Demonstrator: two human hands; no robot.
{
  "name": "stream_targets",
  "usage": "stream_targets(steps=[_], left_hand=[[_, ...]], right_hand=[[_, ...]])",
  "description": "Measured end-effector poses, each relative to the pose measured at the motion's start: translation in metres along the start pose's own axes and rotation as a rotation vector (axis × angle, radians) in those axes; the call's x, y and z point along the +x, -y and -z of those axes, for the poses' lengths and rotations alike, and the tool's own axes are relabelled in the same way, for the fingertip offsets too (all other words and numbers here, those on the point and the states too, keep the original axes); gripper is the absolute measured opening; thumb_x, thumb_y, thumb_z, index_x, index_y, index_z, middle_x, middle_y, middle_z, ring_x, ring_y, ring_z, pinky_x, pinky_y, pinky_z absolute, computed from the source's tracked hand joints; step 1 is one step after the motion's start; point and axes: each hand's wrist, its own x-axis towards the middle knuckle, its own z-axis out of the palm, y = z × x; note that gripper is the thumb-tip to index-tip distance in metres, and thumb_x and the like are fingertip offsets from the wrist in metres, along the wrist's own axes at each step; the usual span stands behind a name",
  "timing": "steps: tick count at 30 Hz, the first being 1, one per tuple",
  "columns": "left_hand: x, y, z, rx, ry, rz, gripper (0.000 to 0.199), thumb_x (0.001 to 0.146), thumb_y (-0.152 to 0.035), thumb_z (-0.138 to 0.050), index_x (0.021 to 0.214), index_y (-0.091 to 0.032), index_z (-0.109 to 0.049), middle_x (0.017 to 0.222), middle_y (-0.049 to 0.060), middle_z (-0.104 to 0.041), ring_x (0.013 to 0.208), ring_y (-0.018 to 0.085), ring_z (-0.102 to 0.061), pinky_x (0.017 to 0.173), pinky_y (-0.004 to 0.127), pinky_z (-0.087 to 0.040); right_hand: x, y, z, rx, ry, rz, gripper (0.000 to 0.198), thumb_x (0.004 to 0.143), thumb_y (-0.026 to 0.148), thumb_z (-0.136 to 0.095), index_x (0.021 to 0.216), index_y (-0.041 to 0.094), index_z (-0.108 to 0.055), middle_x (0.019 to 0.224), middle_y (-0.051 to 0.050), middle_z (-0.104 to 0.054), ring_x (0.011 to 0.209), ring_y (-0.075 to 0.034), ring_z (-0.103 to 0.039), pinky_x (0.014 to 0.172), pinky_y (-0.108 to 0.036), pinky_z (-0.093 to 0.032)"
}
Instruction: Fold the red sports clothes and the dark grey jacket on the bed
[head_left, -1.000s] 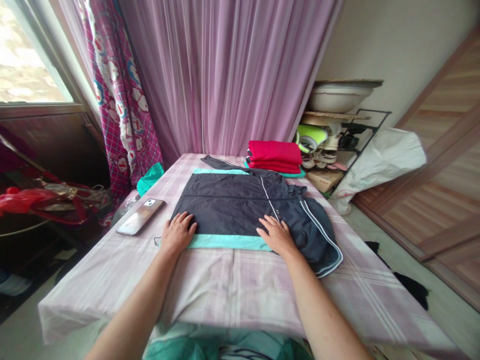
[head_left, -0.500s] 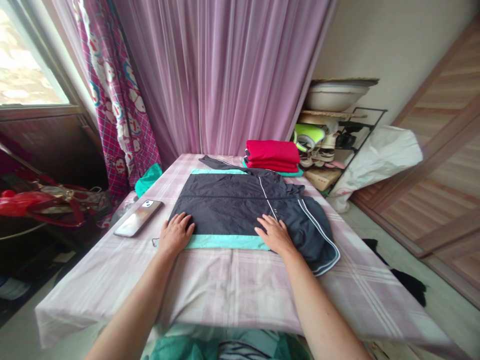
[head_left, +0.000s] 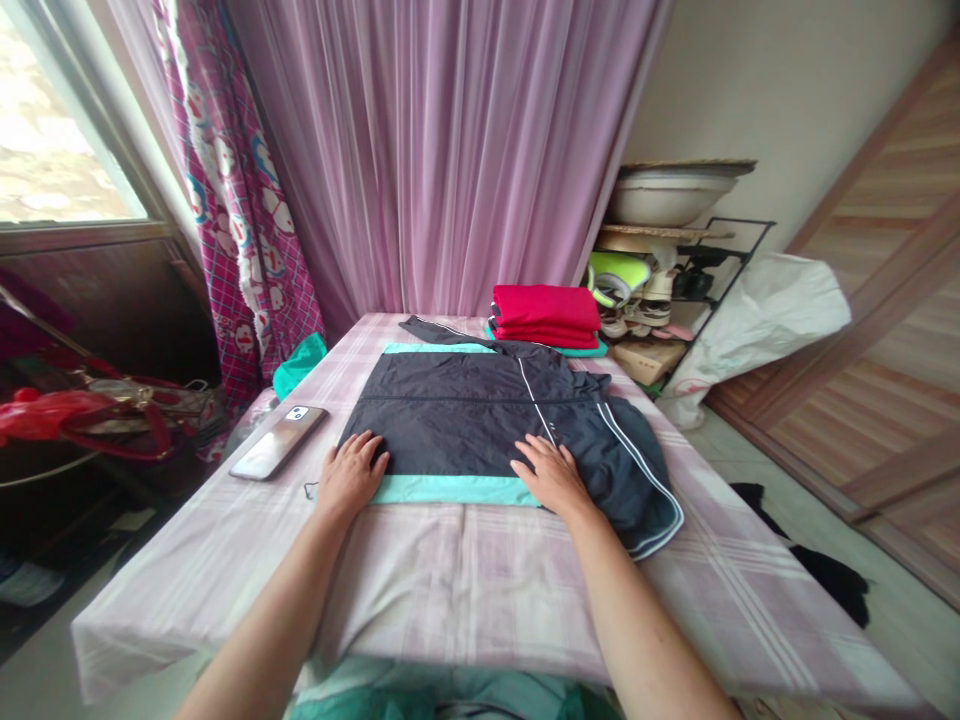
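A dark zip jacket (head_left: 450, 425) with turquoise side strips and white piping lies flat on the table, its hem to the left. My left hand (head_left: 352, 470) rests on the near hem corner, fingers spread and pressed lightly to the cloth. Near the chest line, my right hand (head_left: 551, 472) lies flat on the jacket with its fingers apart. The near sleeve (head_left: 637, 480) is bent back toward me at the right, and the far sleeve (head_left: 435, 330) stretches left along the far side. Neither hand grasps the cloth.
A stack of folded red clothes (head_left: 546, 315) stands at the table's far right. A phone (head_left: 279, 443) lies left of the jacket on the checked tablecloth (head_left: 450, 590). Beyond the right edge are a shoe rack (head_left: 720, 275) and a white sack (head_left: 772, 310); a curtain (head_left: 450, 150) hangs behind.
Both hands stay in nearly the same places on the jacket. The whole view has shifted very slightly, with things sitting a little lower now.
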Motion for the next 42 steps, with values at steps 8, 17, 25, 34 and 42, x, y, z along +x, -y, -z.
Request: stream_targets(steps=[8, 17, 25, 34, 42], left_hand=[[0.0011, 0.0028, -0.0052, 0.005, -0.036, -0.016, 0.045, 0.096, -0.043, -0.041, 0.134, -0.026, -0.059, 0.147, 0.008, -0.054, 0.138, 0.028, -0.044, 0.114, 0.049, -0.032], [0.0009, 0.0026, -0.0055, 0.008, -0.044, -0.015, 0.045, 0.096, -0.043, -0.041, 0.133, -0.025, -0.060, 0.146, 0.008, -0.054, 0.138, 0.027, -0.045, 0.114, 0.049, -0.032], [-0.0009, 0.0018, -0.0037, 0.006, -0.057, -0.030, 0.043, 0.096, -0.042, -0.041, 0.132, -0.027, -0.061, 0.145, 0.007, -0.056, 0.136, 0.026, -0.046, 0.113, 0.047, -0.032], [-0.0021, 0.0000, 0.0001, 0.011, -0.021, -0.024, 0.046, 0.097, -0.043, -0.039, 0.133, -0.023, -0.059, 0.147, 0.008, -0.054, 0.138, 0.027, -0.044, 0.113, 0.049, -0.033], [-0.0038, 0.0001, 0.0005, 0.010, -0.054, -0.038, 0.043, 0.097, -0.043, -0.040, 0.130, -0.026, -0.061, 0.144, 0.006, -0.057, 0.136, 0.026, -0.047, 0.111, 0.046, -0.035]], right_hand=[[0.0002, -0.0014, -0.0018, 0.011, -0.014, -0.001, 0.044, 0.096, 0.039, -0.041, 0.135, 0.027, -0.058, 0.151, -0.008, -0.048, 0.140, -0.024, -0.039, 0.116, -0.052, -0.023], [0.0002, -0.0021, -0.0014, 0.007, -0.011, 0.000, 0.044, 0.096, 0.038, -0.042, 0.136, 0.025, -0.057, 0.150, -0.008, -0.049, 0.140, -0.024, -0.039, 0.116, -0.051, -0.023], [-0.0011, -0.0004, 0.0006, 0.006, -0.020, 0.001, 0.042, 0.096, 0.037, -0.044, 0.134, 0.026, -0.059, 0.149, -0.008, -0.050, 0.139, -0.023, -0.041, 0.115, -0.050, -0.026], [-0.0019, -0.0003, 0.0005, 0.004, -0.020, -0.006, 0.042, 0.096, 0.036, -0.043, 0.134, 0.026, -0.060, 0.148, -0.008, -0.051, 0.139, -0.023, -0.042, 0.115, -0.049, -0.026], [-0.0012, -0.0016, -0.0007, -0.002, -0.011, 0.002, 0.043, 0.097, 0.037, -0.042, 0.135, 0.026, -0.059, 0.149, -0.008, -0.050, 0.139, -0.023, -0.041, 0.115, -0.049, -0.025]])
